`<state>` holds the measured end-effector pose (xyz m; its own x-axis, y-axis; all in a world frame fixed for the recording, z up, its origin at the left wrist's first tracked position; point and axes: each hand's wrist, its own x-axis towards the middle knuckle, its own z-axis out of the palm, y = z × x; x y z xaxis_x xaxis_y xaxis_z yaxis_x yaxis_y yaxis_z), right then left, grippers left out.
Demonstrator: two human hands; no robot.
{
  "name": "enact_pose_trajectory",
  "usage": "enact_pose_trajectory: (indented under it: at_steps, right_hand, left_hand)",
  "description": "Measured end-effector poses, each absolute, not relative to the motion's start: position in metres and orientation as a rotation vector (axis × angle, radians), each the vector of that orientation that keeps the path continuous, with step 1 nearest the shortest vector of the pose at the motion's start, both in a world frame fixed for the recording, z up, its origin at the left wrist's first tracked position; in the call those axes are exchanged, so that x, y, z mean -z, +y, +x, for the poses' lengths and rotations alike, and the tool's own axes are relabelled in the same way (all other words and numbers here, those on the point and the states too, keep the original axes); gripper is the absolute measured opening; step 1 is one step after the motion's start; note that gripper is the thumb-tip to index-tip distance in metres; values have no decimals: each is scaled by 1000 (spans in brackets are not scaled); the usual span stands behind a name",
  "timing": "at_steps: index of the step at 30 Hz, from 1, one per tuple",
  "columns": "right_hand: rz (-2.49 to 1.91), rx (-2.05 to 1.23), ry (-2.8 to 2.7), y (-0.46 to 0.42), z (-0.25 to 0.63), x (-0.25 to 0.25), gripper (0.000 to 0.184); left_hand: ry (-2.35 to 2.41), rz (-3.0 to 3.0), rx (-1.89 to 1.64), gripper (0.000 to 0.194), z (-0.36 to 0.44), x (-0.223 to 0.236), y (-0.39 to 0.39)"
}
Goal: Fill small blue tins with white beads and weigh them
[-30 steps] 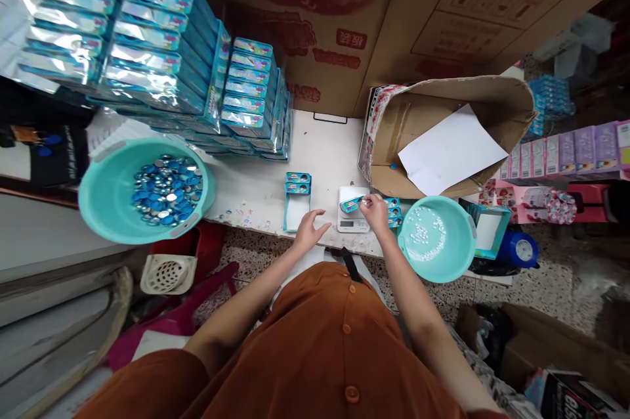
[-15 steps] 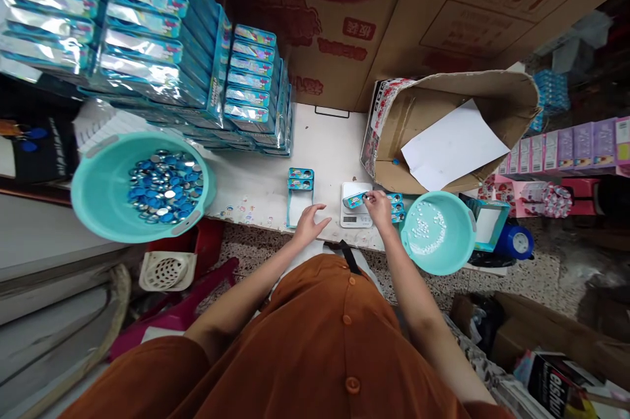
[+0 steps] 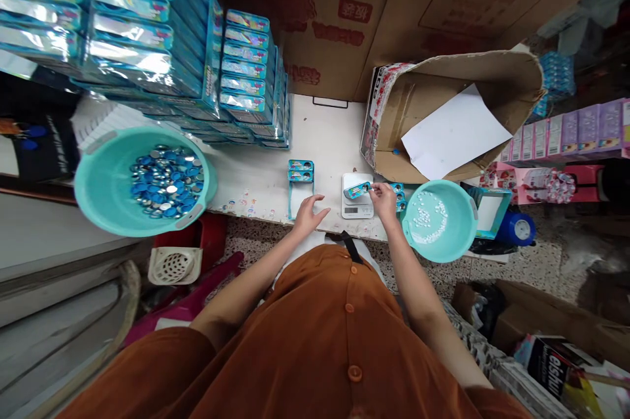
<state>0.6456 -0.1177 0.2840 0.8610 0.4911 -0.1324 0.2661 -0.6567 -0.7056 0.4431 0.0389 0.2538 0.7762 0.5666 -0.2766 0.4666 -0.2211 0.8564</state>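
Observation:
My left hand (image 3: 309, 216) is open, thumb and fingers apart, at the table's front edge. Just beyond it lies an open blue tray (image 3: 289, 199) with two small blue printed boxes (image 3: 300, 171) at its far end. A white digital scale (image 3: 357, 210) bears another small blue box (image 3: 357, 190), lying at a slant. My right hand (image 3: 386, 202) has its fingertips pinched together at the right end of that box; anything between them is too small to make out. More small blue boxes (image 3: 399, 193) lie partly hidden behind that hand. To its right, a turquoise basin (image 3: 460, 222) contains small white pieces.
A larger turquoise basin (image 3: 93, 202) at left contains blue and silvery discs. Wrapped stacks of blue boxes (image 3: 246, 71) stand behind it. An open cardboard box (image 3: 394, 136) with a white sheet (image 3: 455, 133) sits behind the scale. Large cartons (image 3: 335, 31) form the back.
My right hand has drawn slightly right, off the face of the box on the scale to its end. My left hand keeps its open shape. The whole view has shifted a little.

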Motion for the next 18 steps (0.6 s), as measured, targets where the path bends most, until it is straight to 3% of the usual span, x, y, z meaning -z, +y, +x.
enact_pose_trajectory:
  at_steps: [18]
  right_hand:
    - [-2271,-351,-467,-135,635,-295,17]
  left_hand:
    - [730,1910,-88,32,449,-249,34]
